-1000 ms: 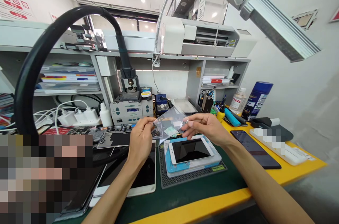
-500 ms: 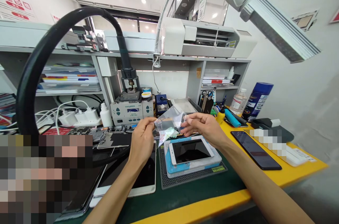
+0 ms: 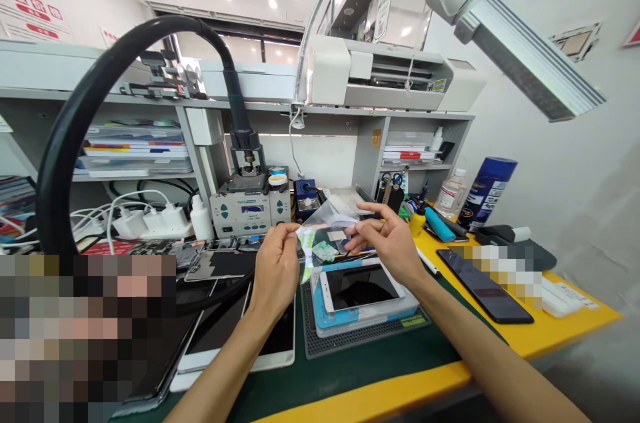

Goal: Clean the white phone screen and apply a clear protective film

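A small clear plastic bag (image 3: 327,231) with little parts and a green piece inside hangs above the bench, held at both sides. My left hand (image 3: 277,263) pinches its left edge with closed fingers. My right hand (image 3: 387,236) grips the right edge with thumb and forefinger while the other fingers stick out. Below the bag a white phone (image 3: 360,284) lies screen up in a blue holder (image 3: 325,319) on a black grid mat (image 3: 350,339).
Another white phone (image 3: 277,343) lies left of the mat. A soldering station (image 3: 247,206) with a black hose (image 3: 75,123) stands behind. A dark phone (image 3: 483,286), a blue spray can (image 3: 487,189) and a lamp head (image 3: 525,53) are to the right, on and above the yellow-edged bench (image 3: 565,323).
Both hands have drifted slightly right and up with the bag. My right hand has shifted its pinch on the bag's edge and spread its outer fingers.
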The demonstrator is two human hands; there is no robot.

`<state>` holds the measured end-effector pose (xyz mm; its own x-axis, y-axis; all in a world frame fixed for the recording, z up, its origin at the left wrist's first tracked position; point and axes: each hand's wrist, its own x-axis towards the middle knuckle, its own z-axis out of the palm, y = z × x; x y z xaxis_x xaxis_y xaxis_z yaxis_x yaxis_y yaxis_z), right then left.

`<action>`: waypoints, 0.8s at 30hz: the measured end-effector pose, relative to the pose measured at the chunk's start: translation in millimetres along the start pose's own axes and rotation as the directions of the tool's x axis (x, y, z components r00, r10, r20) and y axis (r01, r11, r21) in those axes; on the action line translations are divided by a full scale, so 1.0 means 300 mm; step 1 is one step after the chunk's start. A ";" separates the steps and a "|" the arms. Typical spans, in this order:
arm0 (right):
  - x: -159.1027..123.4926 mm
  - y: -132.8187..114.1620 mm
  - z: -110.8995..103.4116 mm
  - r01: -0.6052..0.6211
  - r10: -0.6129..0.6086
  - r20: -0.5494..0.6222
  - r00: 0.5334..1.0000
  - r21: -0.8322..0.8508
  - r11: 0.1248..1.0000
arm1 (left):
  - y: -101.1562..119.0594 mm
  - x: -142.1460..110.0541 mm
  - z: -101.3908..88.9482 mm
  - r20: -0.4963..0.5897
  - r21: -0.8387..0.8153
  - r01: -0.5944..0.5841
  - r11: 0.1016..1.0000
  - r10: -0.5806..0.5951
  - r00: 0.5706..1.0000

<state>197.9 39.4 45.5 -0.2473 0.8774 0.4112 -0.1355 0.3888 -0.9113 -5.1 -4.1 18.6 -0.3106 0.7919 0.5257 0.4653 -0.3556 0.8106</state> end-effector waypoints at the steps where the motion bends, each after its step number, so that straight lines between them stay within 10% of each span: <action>1: -0.002 0.001 0.002 0.032 -0.032 -0.012 0.999 -0.031 0.999 | 0.004 -0.002 0.000 0.007 0.003 -0.001 1.000 0.001 1.000; 12: -0.001 0.008 -0.002 0.043 -0.042 0.010 0.999 -0.092 0.995 | 0.004 0.001 0.014 0.199 -0.302 0.236 0.924 -0.182 0.963; 24: 0.015 -0.003 -0.027 -0.114 0.112 0.077 0.991 0.033 0.993 | 0.058 0.019 -0.025 0.655 -0.611 0.696 0.377 -0.252 0.712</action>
<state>204.7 45.1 48.1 -0.3336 0.8912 0.3073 -0.1381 0.2763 -0.9511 -5.1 -9.4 37.6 0.2043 0.9789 0.0007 -0.5472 0.1136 0.8293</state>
